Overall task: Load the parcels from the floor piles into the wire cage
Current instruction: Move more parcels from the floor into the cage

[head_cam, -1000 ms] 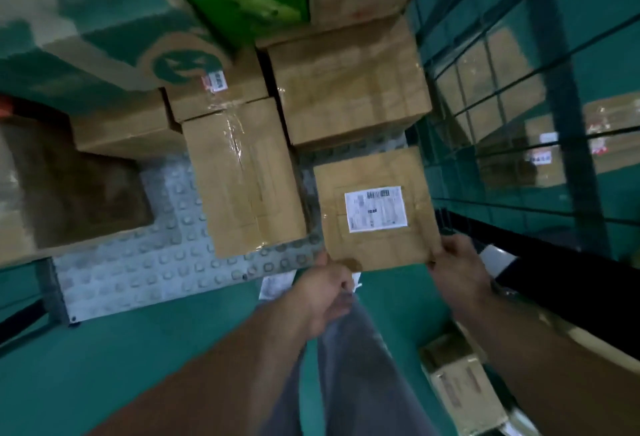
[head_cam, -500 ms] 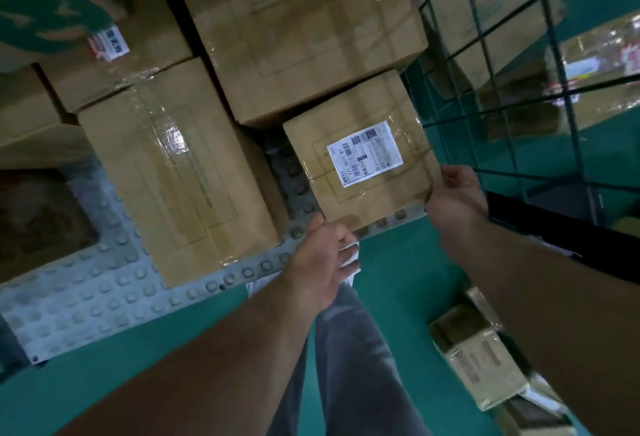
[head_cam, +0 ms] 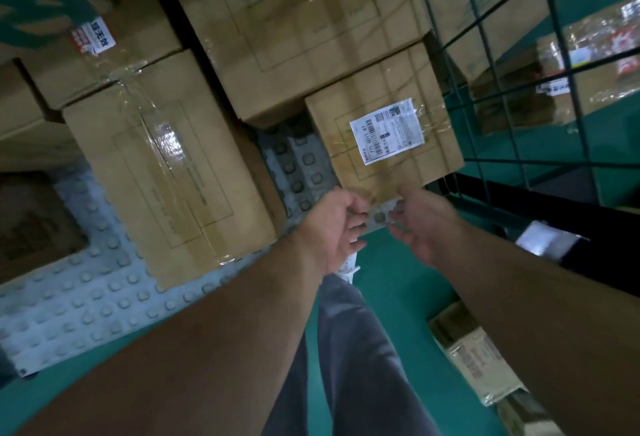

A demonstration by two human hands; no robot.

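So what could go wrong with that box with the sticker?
The labelled box sits right by the front edge of the studded cage floor, so it might slide off. The left hand and right hand are at that edge, so fingers might get pinched.

A grey studded platform (head_cam: 86, 304) is loaded with cardboard boxes. A long taped box (head_cam: 166, 172) is laid lengthwise, reaching almost to its front edge. A labelled box (head_cam: 384, 138) is set at the front right corner, close against the wire mesh side (head_cam: 519, 161). A large box (head_cam: 298, 30) is placed behind both. A dark box (head_cam: 31, 221) is set at the left edge. Beyond the front edge, a small parcel (head_cam: 478, 359) is laid on the green floor (head_cam: 398, 290).
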